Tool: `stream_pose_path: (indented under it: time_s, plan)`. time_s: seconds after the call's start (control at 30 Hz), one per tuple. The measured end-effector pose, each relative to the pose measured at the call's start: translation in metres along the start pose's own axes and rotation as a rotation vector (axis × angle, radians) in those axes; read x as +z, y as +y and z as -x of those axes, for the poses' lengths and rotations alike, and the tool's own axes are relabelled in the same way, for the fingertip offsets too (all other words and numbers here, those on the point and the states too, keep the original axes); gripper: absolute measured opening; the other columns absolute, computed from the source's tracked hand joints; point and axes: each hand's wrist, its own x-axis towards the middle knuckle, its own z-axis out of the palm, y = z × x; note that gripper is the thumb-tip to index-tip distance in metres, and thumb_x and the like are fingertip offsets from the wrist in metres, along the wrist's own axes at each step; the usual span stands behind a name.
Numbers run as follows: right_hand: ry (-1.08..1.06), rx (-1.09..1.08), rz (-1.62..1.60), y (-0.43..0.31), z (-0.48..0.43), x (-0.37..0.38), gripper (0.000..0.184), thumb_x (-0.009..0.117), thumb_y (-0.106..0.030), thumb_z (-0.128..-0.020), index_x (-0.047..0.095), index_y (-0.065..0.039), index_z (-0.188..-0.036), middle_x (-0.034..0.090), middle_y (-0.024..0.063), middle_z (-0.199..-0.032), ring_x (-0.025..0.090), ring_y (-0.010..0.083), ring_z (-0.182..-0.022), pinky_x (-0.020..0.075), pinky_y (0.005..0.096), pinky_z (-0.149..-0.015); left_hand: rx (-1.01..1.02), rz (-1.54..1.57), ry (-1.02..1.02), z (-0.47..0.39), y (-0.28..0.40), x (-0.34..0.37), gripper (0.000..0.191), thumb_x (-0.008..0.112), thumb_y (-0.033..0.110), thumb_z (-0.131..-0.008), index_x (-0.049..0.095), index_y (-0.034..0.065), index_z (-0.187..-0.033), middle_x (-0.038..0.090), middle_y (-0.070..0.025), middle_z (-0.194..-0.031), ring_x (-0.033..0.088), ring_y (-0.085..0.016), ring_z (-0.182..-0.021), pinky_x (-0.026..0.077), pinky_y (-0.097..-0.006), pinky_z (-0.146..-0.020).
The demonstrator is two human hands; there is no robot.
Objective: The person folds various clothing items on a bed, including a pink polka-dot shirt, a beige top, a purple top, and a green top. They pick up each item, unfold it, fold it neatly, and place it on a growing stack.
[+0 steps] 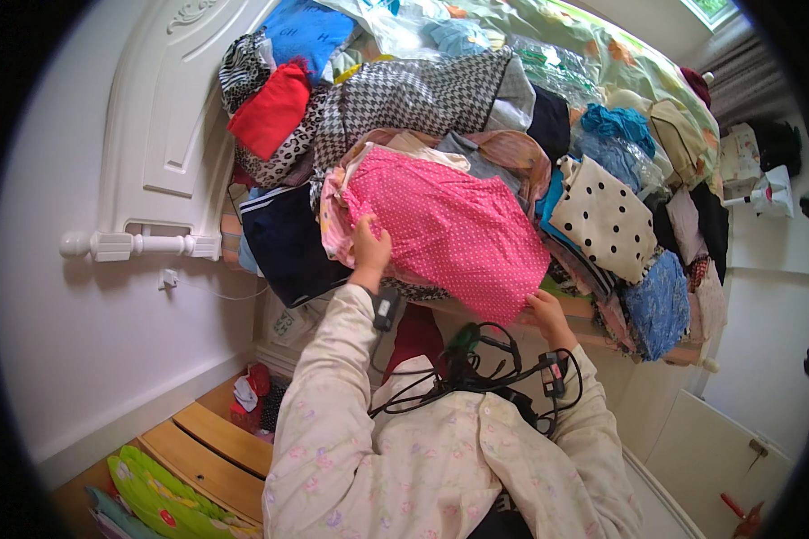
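Note:
A pink polka-dot cloth [445, 229] lies spread over other garments on the bed, its lower corner over the near edge. My left hand [371, 246] grips its left edge, beside a pale pink patterned cloth [336, 222]. At the lower right, my right hand [546, 313] pinches the cloth's corner between thumb and fingers. Behind it lie a houndstooth cloth [411, 91] and an orange-pink patterned cloth [529, 158]. Folded navy fabric with white stripes [286, 242] is left of my left hand; a cream cloth with black dots [603, 215] lies to the right.
Clothes cover much of the bed, including a red garment [270, 111] and a blue floral cloth [657, 306]. A white headboard [182, 114] stands left. Black cables [472, 384] hang between my wrists. Below left are wooden slats [205, 465] and a green cloth [162, 498].

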Motion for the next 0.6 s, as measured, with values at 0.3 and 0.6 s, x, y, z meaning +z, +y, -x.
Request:
stream_pose_path:
  time_s: [0.3, 0.6]
  plan:
    - [0.12, 0.011, 0.11, 0.02, 0.013, -0.006, 0.044, 0.057, -0.027, -0.082, 0.044, -0.008, -0.119, 0.049, 0.0029, -0.113, 0.051, 0.0137, -0.093, 0.0441, 0.0297, -0.062, -0.278, -0.238, -0.51, -0.059, 0.002, -0.007, 0.054, 0.067, 0.03, -0.063, 0.052, -0.0019, -0.104, 0.058, -0.0224, -0.1, 0.055, -0.036, -0.093, 0.043, -0.0397, -0.082]
    - [-0.215, -0.365, -0.071, -0.017, 0.051, 0.024, 0.05, 0.063, -0.025, -0.079, 0.043, -0.006, -0.121, 0.052, 0.0064, -0.113, 0.052, 0.0155, -0.097, 0.0465, 0.0276, -0.067, -0.097, 0.578, -1.171, 0.07, 0.186, 0.007, 0.035, 0.06, 0.017, -0.077, 0.053, 0.0046, -0.11, 0.06, -0.0089, -0.096, 0.056, -0.019, -0.086, 0.045, -0.0306, -0.077]
